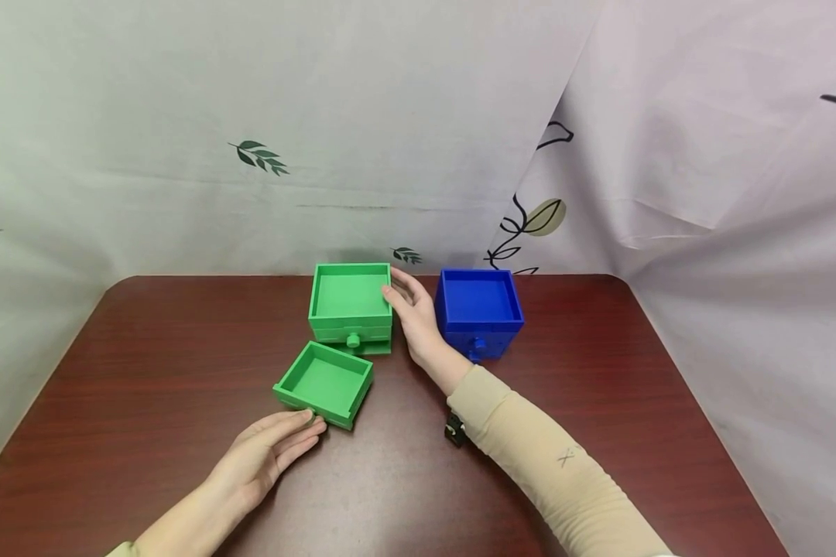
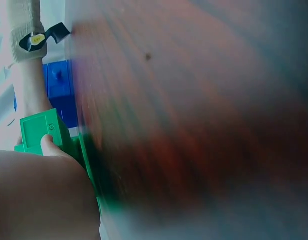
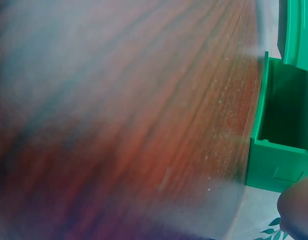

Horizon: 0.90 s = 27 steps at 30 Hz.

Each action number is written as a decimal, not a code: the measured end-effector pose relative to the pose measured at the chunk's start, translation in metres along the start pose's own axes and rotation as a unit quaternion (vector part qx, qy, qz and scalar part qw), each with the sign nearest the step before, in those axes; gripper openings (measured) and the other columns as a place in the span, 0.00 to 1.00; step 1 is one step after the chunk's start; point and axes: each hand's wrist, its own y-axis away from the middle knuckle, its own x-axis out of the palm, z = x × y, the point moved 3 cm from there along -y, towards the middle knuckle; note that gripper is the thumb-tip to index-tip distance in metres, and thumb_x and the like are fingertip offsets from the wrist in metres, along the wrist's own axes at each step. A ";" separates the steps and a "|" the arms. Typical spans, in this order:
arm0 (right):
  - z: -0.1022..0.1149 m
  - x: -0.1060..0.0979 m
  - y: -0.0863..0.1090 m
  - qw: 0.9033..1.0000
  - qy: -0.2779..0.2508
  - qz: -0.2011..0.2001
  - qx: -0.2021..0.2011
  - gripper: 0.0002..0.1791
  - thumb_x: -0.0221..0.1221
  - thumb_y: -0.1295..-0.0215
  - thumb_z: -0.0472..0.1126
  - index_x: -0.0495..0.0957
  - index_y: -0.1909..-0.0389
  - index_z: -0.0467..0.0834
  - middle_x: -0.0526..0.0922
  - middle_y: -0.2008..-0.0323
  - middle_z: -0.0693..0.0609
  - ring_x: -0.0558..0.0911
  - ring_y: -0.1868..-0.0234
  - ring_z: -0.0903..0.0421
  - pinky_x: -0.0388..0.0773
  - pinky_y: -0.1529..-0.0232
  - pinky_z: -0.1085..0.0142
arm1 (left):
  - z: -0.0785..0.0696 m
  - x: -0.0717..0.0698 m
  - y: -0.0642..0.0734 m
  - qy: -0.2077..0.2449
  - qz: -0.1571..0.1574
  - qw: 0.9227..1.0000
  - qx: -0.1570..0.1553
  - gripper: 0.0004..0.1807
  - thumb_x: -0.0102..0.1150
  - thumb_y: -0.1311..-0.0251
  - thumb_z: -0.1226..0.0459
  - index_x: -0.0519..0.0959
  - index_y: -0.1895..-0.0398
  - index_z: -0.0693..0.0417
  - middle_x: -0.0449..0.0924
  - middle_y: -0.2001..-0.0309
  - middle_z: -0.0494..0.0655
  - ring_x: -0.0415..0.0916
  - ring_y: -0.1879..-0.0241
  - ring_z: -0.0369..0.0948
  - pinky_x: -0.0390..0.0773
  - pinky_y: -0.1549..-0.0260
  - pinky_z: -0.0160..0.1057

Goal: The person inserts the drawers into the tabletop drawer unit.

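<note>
My left hand (image 1: 258, 456) pinches the front edge of a small green drawer (image 1: 326, 381), thumb at its front panel and fingers beneath. The drawer is tilted, in front of a green drawer cabinet (image 1: 354, 329) with a tray-like top. An upper drawer with a round knob (image 1: 353, 340) sits in the cabinet, and the right wrist view shows a hollow lower slot (image 3: 289, 107). My right hand (image 1: 416, 313) grips the cabinet's right side, thumb at the top rim and fingers toward the back corner. In the left wrist view, my thumb (image 2: 53, 149) lies against the drawer's front.
A blue drawer cabinet (image 1: 479, 302) with round knobs stands close to the right of my right hand. Under my right sleeve hangs a black strap (image 1: 454, 428). The brown table (image 1: 146, 371) meets a pale patterned cloth (image 1: 390, 139) at its back edge.
</note>
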 end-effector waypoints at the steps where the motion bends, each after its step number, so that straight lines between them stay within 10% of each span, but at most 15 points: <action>1: 0.000 0.000 0.000 1.000 0.000 -0.001 0.000 0.29 0.56 0.20 0.36 0.66 0.21 0.39 0.70 0.23 0.39 0.68 0.20 0.44 0.67 0.18 0.50 | 0.000 0.001 -0.001 0.001 0.003 1.000 -0.001 0.20 0.51 0.20 0.70 0.89 0.65 0.42 0.91 0.61 0.36 0.90 0.54 0.32 0.88 0.45 0.31; 19: 0.001 0.001 0.000 1.000 0.000 -0.002 0.000 0.29 0.56 0.20 0.36 0.66 0.22 0.38 0.70 0.23 0.38 0.68 0.20 0.43 0.67 0.18 0.51 | 0.011 0.020 -0.006 0.030 0.024 0.999 -0.016 0.20 0.50 0.20 0.72 0.88 0.65 0.46 0.92 0.60 0.39 0.90 0.54 0.33 0.87 0.45 0.30; 27: 0.002 0.001 0.001 1.000 0.000 -0.003 0.000 0.29 0.56 0.19 0.36 0.66 0.22 0.38 0.70 0.23 0.39 0.68 0.20 0.44 0.67 0.18 0.51 | 0.016 0.032 -0.010 0.031 -0.017 0.999 -0.020 0.18 0.50 0.21 0.72 0.86 0.65 0.46 0.92 0.61 0.39 0.90 0.54 0.33 0.87 0.44 0.31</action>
